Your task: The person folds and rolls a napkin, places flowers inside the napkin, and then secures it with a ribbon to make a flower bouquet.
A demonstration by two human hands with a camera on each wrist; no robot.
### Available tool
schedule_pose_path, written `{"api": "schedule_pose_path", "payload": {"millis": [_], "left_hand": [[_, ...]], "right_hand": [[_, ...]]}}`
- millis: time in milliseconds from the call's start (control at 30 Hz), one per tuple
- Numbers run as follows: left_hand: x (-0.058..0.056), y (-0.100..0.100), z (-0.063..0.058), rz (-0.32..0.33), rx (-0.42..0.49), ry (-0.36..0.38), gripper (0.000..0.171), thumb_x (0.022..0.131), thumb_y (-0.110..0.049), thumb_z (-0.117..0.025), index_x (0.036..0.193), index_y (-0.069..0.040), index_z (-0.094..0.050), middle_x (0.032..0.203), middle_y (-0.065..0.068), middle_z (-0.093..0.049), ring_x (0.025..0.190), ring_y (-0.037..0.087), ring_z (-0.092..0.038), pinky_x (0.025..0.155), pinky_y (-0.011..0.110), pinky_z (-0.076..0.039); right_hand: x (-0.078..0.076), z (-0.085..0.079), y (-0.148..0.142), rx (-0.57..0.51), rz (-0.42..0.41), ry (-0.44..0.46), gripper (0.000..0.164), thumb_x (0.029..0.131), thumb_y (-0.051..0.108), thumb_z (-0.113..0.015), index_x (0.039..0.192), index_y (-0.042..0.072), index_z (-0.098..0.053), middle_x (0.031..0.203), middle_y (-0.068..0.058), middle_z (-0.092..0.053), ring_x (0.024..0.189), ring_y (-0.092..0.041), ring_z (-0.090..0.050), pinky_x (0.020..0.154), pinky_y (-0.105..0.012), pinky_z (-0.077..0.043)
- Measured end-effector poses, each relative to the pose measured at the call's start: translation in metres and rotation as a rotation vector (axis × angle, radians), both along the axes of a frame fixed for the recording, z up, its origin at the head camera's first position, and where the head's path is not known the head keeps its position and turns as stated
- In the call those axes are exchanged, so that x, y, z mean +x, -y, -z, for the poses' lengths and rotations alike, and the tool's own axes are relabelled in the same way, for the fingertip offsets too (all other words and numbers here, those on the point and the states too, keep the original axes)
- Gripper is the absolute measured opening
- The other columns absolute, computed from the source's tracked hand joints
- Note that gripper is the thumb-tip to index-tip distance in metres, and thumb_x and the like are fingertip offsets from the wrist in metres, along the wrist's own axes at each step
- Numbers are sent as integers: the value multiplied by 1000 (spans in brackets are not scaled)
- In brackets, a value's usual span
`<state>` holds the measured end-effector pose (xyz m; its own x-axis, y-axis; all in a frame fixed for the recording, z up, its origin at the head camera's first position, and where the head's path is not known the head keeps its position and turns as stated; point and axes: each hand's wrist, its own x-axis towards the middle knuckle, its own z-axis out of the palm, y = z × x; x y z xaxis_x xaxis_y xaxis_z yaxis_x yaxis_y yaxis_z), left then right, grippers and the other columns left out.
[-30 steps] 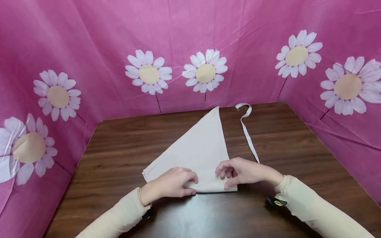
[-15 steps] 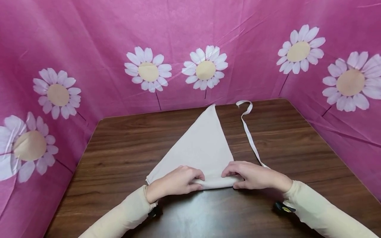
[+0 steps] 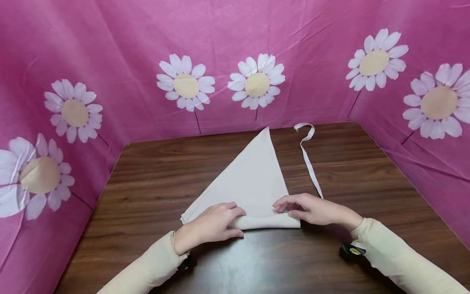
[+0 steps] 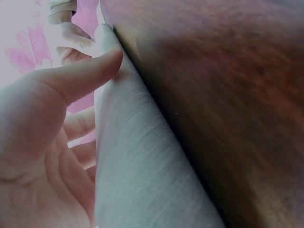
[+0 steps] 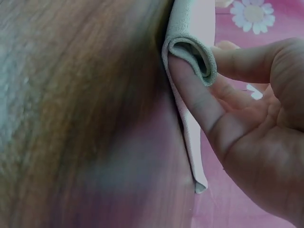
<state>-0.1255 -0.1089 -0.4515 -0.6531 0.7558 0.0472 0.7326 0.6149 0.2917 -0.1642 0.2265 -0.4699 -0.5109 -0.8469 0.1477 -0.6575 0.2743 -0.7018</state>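
Observation:
An off-white cloth point(image 3: 249, 175), folded to a triangle, lies on the table with its point away from me. Its near edge is turned over into a roll point(image 3: 271, 222). My left hand point(image 3: 214, 222) grips the roll's left part; in the left wrist view the thumb point(image 4: 90, 73) lies along the roll and the other fingers are partly hidden behind it. At the right end is my right hand point(image 3: 312, 209), thumb and fingers around the roll. The right wrist view shows the roll's open end point(image 5: 192, 57) with one digit tucked at the fold.
A narrow white strap point(image 3: 308, 163) curves along the table right of the cloth, its near end passing behind my right hand. Beneath everything is a dark wooden table point(image 3: 154, 175). Pink curtains point(image 3: 121, 49) with daisies stand around its back and sides.
Over the last second the near edge has been rolled further from me. Since half a second ago the right thumb has shifted from the roll's near side up onto it.

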Motion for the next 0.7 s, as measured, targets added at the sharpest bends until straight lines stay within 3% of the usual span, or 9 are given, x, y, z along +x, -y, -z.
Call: {"api": "schedule_pose_path", "payload": {"millis": [200, 300, 433, 567, 700], "left_hand": [[0, 0, 3, 18, 42, -67, 41, 90, -34, -79, 126, -18, -67, 101, -6, -62, 82, 8, -55, 73, 29, -50], [0, 1, 4, 26, 64, -78, 30, 92, -27, -77, 120, -17, -70, 96, -7, -63, 77, 7, -56, 71, 29, -51], [-1, 0, 4, 1, 78, -66, 16, 93, -22, -75, 107, -16, -73, 90, -8, -65, 74, 5, -57, 67, 29, -50], [-3, -2, 4, -35, 88, -55, 9, 94, -24, -74, 99, -17, -72, 85, -10, -65, 72, 5, -57, 65, 30, -50], [-4, -3, 4, -47, 92, -41, 12, 96, -28, -71, 100, -16, -71, 86, -10, -67, 75, 5, -60, 69, 32, -52]], "right_hand": [[-8, 2, -3, -12, 62, 72, 38, 96, -7, -62, 133, 1, -58, 111, -10, -69, 95, -20, -65, 77, -29, -54], [-11, -5, -8, -25, 112, 88, 36, 95, -8, -61, 130, -1, -59, 107, -12, -68, 86, -19, -66, 69, -30, -56], [-13, -18, -16, -36, 131, 74, 30, 95, -2, -68, 124, 0, -62, 103, -11, -68, 84, -19, -67, 70, -31, -58], [-7, -26, -23, 85, 88, 72, 32, 91, 17, -79, 117, 8, -64, 99, -4, -66, 82, -12, -65, 72, -30, -57], [-1, -28, -24, 233, 88, 23, 29, 90, 29, -80, 111, 16, -65, 94, 9, -63, 77, -3, -61, 68, -28, -53]]}}
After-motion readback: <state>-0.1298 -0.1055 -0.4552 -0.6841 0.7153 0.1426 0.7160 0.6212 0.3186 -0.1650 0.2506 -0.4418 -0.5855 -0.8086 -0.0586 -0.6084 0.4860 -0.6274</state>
